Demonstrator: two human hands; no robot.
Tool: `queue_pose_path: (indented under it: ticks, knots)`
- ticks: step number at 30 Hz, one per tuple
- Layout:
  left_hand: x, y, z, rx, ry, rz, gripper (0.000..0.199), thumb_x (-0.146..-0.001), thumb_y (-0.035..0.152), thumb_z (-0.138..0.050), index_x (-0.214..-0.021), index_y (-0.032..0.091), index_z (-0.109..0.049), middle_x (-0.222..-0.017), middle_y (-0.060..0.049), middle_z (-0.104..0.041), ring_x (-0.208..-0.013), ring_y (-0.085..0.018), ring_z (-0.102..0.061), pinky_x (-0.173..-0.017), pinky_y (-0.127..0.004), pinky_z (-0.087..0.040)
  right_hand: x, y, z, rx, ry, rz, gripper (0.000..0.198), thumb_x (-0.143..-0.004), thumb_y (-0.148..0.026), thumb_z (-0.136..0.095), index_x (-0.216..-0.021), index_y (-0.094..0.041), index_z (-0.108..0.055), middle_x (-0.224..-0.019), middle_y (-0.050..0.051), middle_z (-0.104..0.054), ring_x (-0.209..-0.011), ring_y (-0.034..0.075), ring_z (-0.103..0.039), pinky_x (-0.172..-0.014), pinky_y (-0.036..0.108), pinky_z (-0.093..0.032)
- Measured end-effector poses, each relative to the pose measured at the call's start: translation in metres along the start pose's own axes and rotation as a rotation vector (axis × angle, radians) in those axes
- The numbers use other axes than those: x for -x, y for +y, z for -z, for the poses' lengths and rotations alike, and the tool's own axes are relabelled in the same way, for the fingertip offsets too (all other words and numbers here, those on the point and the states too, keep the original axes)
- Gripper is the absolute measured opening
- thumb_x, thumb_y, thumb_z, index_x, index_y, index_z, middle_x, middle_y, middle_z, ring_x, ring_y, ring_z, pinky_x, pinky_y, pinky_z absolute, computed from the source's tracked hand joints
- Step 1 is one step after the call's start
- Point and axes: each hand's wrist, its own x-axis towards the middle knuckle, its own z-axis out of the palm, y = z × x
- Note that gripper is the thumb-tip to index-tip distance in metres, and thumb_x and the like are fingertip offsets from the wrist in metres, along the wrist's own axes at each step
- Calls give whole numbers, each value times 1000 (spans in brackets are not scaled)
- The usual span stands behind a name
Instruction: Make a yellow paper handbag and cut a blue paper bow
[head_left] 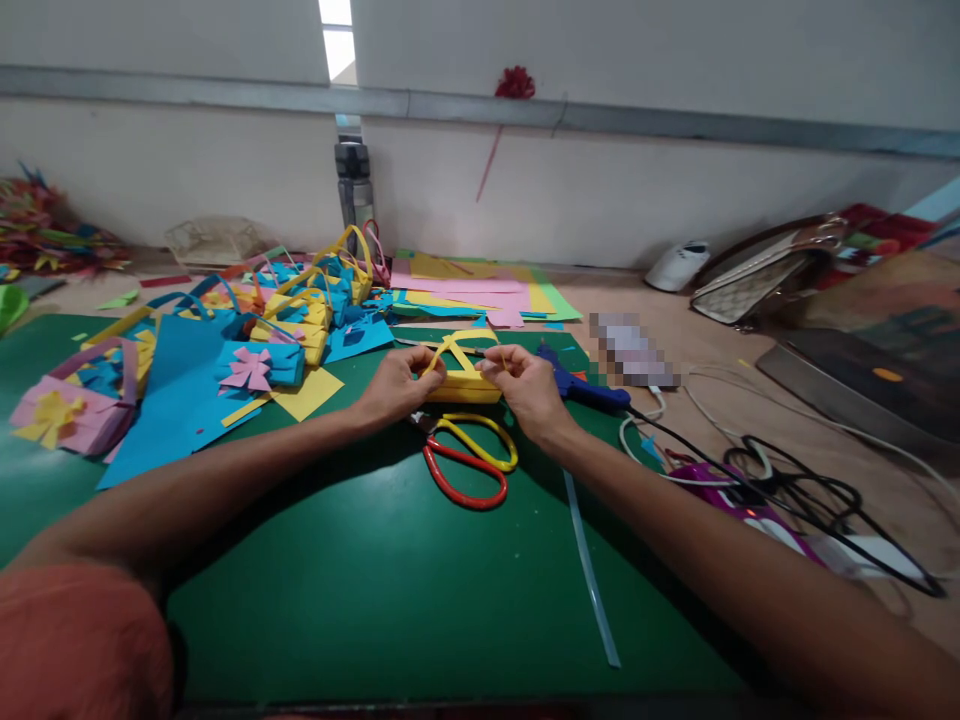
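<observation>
A small yellow paper basket point(466, 390) stands on the green mat between my two hands. My left hand point(399, 384) pinches a yellow paper strip at the basket's left end. At the other end, my right hand point(531, 392) has its thumb and fingers closed on the basket's edge, beside a thin yellow strip. Fingers hide where the strips meet the basket. Just in front lie scissors point(466, 488) with one red and one yellow handle loop. A blue glue gun point(589, 388) rests right of my right hand, and a clear glue stick point(589, 570) lies nearer me.
Finished-looking paper baskets point(262, 368) with flowers crowd the left side beside a blue paper sheet point(169, 395). Coloured sheets point(480, 288) lie at the back. On the right are a phone point(634, 350), tangled cables point(802, 490), a purple power strip point(712, 490) and a handbag point(765, 280).
</observation>
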Motion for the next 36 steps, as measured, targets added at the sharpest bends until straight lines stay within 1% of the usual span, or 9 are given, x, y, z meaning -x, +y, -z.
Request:
queue_pose_path:
  ticks: [5,16,19,23,26,29,31,33,36]
  knots:
    - [-1,0,0,-21,0,15,10,-73,22,-55,-68,14,-58,-65,1,-55,-63,-12,-48,-63,-25,-39,2,-1,2,94,-16,43,17,-66,-32,-62,-76,-18,-58,-72,1,-63,-68,16,-56,-68,31,-45]
    - [0,-4,4,-26,13,47,13,-71,19,-47,-75,15,-59,-70,1,-55,-66,-13,-49,-63,-25,-40,3,0,7,251,-77,124,17,-72,-33,-53,-78,-18,-59,-73,1,-61,-69,16,-54,-66,29,-42]
    - [1,-5,4,-63,28,36,13,-71,20,-47,-74,15,-59,-67,1,-54,-65,-13,-48,-63,-26,-40,3,-1,7,277,-90,129,18,-73,-35,-52,-75,-18,-57,-69,0,-58,-66,15,-51,-64,29,-41]
    - [2,-5,5,-135,55,30,15,-70,21,-46,-75,16,-60,-66,1,-54,-61,-14,-47,-60,-26,-37,5,-4,8,305,-100,129,19,-75,-37,-49,-72,-19,-55,-65,-1,-54,-61,14,-47,-61,28,-38]
    - [2,-5,7,-184,63,20,13,-70,19,-44,-71,16,-57,-65,1,-53,-60,-14,-46,-58,-26,-36,6,-6,8,327,-100,128,19,-76,-36,-49,-72,-19,-55,-63,-1,-51,-59,14,-45,-60,28,-37]
    - [0,-5,8,-231,83,2,4,-68,19,-48,-65,17,-50,-62,2,-49,-59,-13,-43,-56,-26,-33,6,-6,8,347,-94,127,18,-75,-36,-49,-71,-19,-55,-62,-2,-51,-59,14,-45,-59,27,-36]
    - [-2,-7,8,-249,91,-6,6,-69,21,-50,-64,18,-47,-61,3,-47,-57,-12,-42,-55,-25,-32,5,-6,8,359,-93,126,17,-75,-34,-49,-72,-19,-55,-61,-2,-51,-58,14,-45,-58,27,-36]
    - [-4,-9,8,-254,90,-13,6,-71,21,-50,-65,18,-48,-60,3,-48,-57,-11,-43,-55,-24,-32,5,-6,8,369,-96,124,17,-75,-33,-48,-72,-18,-55,-61,-2,-51,-59,13,-45,-57,26,-35]
    - [-6,-12,6,-252,96,-18,4,-71,15,-47,-68,17,-49,-60,3,-49,-57,-11,-45,-54,-23,-34,5,-6,8,383,-101,119,18,-76,-34,-47,-71,-18,-55,-61,-2,-52,-58,13,-45,-56,25,-35]
